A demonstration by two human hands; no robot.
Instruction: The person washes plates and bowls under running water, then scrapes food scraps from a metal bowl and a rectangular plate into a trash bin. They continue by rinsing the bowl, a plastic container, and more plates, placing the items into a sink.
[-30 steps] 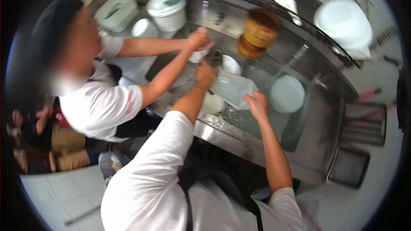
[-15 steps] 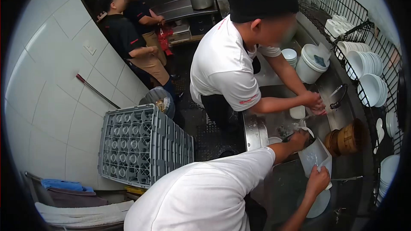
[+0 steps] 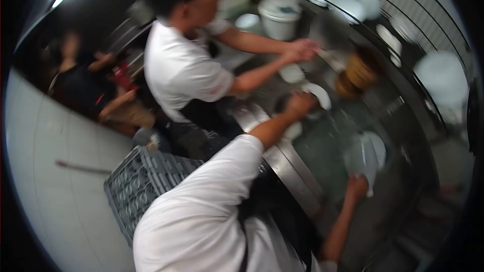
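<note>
My right hand is closed on the edge of a white rectangular dish, tilted over the sink water. A round white plate shows just behind that dish. My left hand looks closed at the far side of the sink, its fingers against or beside a white curved dish. Blur hides what the fingers hold. A co-worker's hands are close together beyond my left hand, above a small white dish.
Brown round baskets stand on the sink's far side. A white bucket is behind the co-worker's arms. Wire shelves carry white plates along the right. Grey glass racks are stacked at my left. Two people stand farther back.
The view has turned and become blurred. My right hand has drawn the rectangular dish away from my left hand, which stays near the curved dish.
</note>
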